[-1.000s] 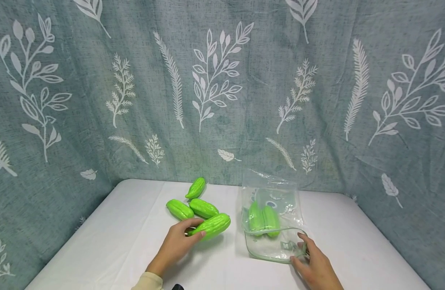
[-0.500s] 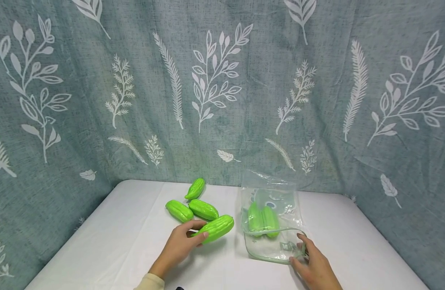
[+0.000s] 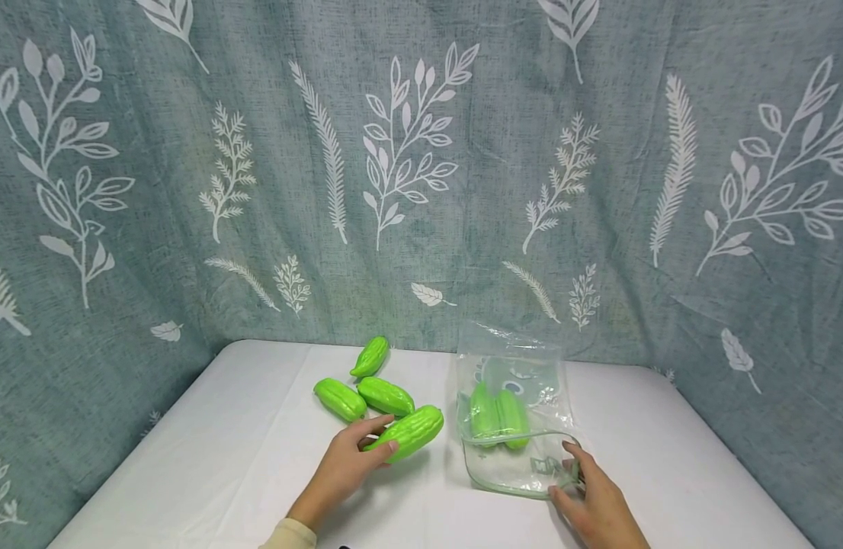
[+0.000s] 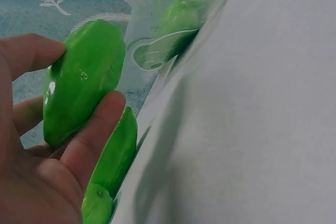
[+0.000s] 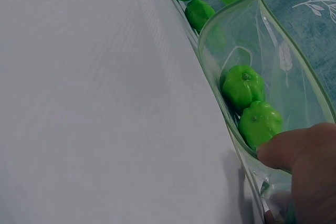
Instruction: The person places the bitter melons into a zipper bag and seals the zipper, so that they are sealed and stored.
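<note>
My left hand point(image 3: 342, 461) grips a bright green bitter melon point(image 3: 416, 431) by its near end, above the table. In the left wrist view, thumb and fingers lie round the sides of that melon point(image 4: 84, 77). To its right, a clear zip bag point(image 3: 493, 474) with a green rim lies on the table. Two bitter melons point(image 3: 513, 418) are side by side inside it. My right hand point(image 3: 600, 503) pinches the bag's right corner. The right wrist view shows the thumb point(image 5: 286, 148) on the rim and the bag's mouth point(image 5: 210, 24) gaping; the other fingers are mostly hidden.
Three more bitter melons lie left of the bag: one at the back point(image 3: 371, 356), one at the left point(image 3: 340, 399), and one point(image 3: 386, 395) just behind the held melon. A white cloth covers the table point(image 3: 209, 465). A patterned curtain point(image 3: 421, 191) hangs behind it.
My left hand has shifted slightly to the right with the bitter melon, mostly in the first half second. My right hand and the bag look the same.
</note>
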`<state>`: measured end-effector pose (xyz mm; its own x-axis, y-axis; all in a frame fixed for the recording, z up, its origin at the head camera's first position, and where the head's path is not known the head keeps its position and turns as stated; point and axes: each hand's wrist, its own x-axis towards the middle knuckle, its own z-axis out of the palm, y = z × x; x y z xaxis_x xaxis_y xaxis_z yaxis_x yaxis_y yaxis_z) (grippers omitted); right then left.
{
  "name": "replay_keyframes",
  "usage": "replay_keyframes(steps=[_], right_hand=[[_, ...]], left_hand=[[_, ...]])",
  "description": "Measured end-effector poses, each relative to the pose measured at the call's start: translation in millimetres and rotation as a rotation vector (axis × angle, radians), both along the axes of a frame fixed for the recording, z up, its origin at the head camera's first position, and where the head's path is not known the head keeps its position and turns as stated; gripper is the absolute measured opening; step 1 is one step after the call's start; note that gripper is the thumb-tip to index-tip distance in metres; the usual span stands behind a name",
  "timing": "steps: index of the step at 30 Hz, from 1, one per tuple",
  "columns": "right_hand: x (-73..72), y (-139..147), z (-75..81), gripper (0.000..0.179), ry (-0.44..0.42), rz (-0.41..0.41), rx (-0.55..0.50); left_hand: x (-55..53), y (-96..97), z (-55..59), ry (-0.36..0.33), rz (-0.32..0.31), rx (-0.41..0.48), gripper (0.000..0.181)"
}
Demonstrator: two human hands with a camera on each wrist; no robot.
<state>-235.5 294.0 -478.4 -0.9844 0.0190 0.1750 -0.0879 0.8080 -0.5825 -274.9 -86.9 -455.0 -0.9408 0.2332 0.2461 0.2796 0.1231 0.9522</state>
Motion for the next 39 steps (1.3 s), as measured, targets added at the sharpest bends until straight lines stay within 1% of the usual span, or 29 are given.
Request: replay_keyframes(steps=[3, 5, 7, 11, 14, 22, 30, 34, 39], right_hand=[[0.4, 0.0, 0.6, 0.077, 0.000, 0.002, -0.004], [0.6, -0.3, 1.0, 0.077, -0.002, 0.002, -0.006], [0.9, -0.8, 1.5, 0.077, -0.004, -0.001, -0.009], [1.4, -2.0, 2.0, 0.077, -0.008, -0.006, -0.007], [1.7, -2.5, 2.0, 0.077, -0.011, -0.006, -0.003], [1.5, -0.3, 2.9, 0.078, -0.019, 0.004, 0.006], [1.8, 1.3, 1.9, 0.077, 0.000, 0.010, -0.012], [1.5, 1.2, 1.4, 0.076, -0.005, 0.005, -0.021], [0.8, 0.6, 0.9, 0.076, -0.001, 0.008, -0.024]], left_hand=[[1.0, 1.5, 0.5, 0.005, 0.002, -0.014, 0.051], [0.7, 1.8, -0.1, 0.015, 0.011, -0.040, 0.051], [-0.2, 1.8, -1.0, 0.024, 0.028, -0.072, 0.050], [-1.7, 0.4, -2.2, 0.063, 0.080, -0.149, 0.050], [-1.1, -0.5, -2.0, 0.085, 0.096, -0.171, 0.050], [0.4, 4.0, -0.7, 0.065, 0.044, -0.122, 0.050], [1.0, 9.3, -2.4, 0.069, -0.007, -0.103, 0.047], [0.6, 10.8, -4.0, 0.069, -0.018, -0.124, 0.046], [1.9, 11.8, -4.2, 0.087, -0.016, -0.158, 0.046]])
